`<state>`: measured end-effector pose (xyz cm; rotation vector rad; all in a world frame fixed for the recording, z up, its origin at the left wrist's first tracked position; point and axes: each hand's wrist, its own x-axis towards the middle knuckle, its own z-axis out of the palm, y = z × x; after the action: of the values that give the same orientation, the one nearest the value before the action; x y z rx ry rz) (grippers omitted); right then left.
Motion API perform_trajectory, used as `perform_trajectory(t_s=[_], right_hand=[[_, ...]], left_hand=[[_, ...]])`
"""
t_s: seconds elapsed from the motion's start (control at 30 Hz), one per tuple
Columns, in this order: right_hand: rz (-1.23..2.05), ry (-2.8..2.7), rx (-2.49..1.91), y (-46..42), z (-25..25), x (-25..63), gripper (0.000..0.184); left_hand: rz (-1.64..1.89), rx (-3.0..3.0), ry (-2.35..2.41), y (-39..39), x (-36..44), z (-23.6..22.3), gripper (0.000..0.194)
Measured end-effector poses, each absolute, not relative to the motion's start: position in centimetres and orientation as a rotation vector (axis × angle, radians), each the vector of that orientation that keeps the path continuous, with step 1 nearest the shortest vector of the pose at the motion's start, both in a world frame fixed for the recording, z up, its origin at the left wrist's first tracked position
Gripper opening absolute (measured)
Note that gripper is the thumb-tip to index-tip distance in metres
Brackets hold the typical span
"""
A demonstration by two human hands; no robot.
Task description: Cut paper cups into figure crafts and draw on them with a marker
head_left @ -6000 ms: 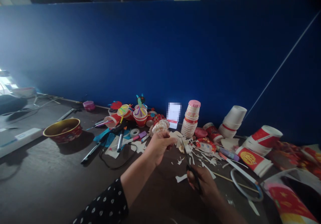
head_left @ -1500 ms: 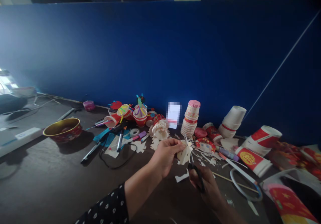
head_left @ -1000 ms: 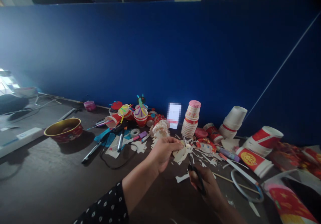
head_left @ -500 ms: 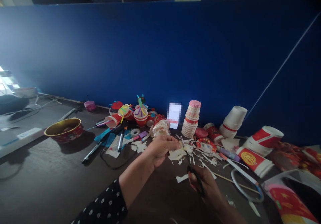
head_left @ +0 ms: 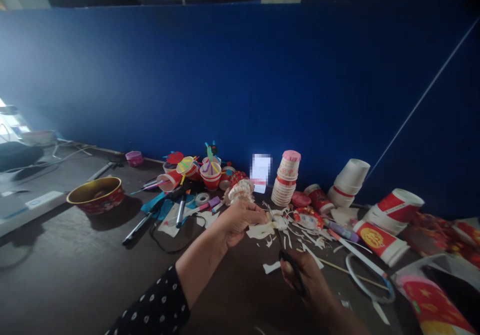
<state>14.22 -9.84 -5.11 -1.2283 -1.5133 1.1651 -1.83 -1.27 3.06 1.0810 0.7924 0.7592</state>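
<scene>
My left hand (head_left: pixel 243 221) pinches a piece of pale paper (head_left: pixel 261 231) over the table's middle. Black-handled scissors (head_left: pixel 294 271) are gripped in my right hand (head_left: pixel 308 275), their blades pointing up and away at the paper's right edge. Whether the blades are parted I cannot tell. White paper scraps (head_left: pixel 308 240) and thin strips lie scattered beneath and to the right of the scissors. Just beyond my left hand sits a red and white ruffled paper piece (head_left: pixel 240 189).
A gold-rimmed red bowl (head_left: pixel 98 195) stands left, near markers (head_left: pixel 181 211) and a tape roll (head_left: pixel 202 198). Stacked paper cups (head_left: pixel 284 187) stand behind the scraps. More red and white cups (head_left: pixel 381 240) lie right, beside a bent tube (head_left: pixel 350 270). A lit phone (head_left: pixel 260 171) leans against the blue partition.
My left hand has shifted slightly left with the paper. My right hand and the scissors have barely moved.
</scene>
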Motion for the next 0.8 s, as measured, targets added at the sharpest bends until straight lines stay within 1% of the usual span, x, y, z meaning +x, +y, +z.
perform_trajectory(t_s=[0.13,0.27,0.43,0.6,0.8], right_hand=[[1.141,-1.539,-1.258,-10.0,-4.7,14.2,0.045],[1.087,-1.541,-1.302,-9.9,-4.0,14.2,0.05],[1.155,-1.465,-1.235,-9.8,-3.9,14.2,0.053],[1.129,-1.503,-1.17,-9.7,-4.4,14.3,0.05],[0.98,-1.3,-1.3,-8.9,-5.3,14.5,0.044]], left_hand=[[0.748,1.099,0.795,-1.3,-2.0,3.4,0.003],[0.738,1.124,0.781,-1.3,-2.2,3.7,0.008],[0.709,1.206,0.817,-1.0,-2.4,3.3,0.01],[0.698,1.284,0.81,-0.7,-2.3,2.8,0.01],[0.684,1.349,0.798,-0.9,-1.8,2.1,0.008]])
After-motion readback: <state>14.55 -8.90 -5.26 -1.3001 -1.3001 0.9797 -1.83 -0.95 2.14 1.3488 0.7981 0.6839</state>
